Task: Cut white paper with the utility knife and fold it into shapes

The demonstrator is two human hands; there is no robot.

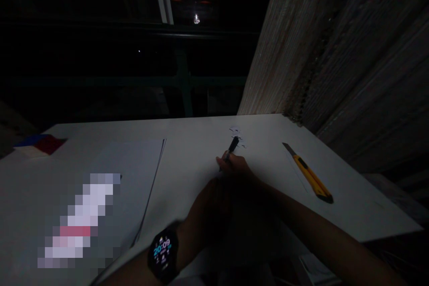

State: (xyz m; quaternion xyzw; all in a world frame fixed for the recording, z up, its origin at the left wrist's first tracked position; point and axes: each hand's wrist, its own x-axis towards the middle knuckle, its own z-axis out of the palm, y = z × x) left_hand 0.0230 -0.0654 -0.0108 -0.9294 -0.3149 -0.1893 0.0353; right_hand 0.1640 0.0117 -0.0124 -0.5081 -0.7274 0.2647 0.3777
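My right hand point(238, 166) is closed around a dark pen point(233, 144), which tilts with its dark upper end pointing away from me. My left hand point(214, 199), below a wrist with a lit smartwatch point(163, 254), lies close against the right hand in deep shadow; its fingers cannot be made out. Just beyond the pen, several small paper scraps point(234, 129) lie on the white table point(194, 147). To the right rests a yellow utility knife point(310, 176) with its blade out.
Paper sheets point(140, 156) cover the left part of the table, with a pixelated light object point(85, 214) over them. A blue, red and white cube point(40, 144) sits at the far left. Curtains point(271, 53) hang along the right, beside a dark window point(100, 53). The room is dim.
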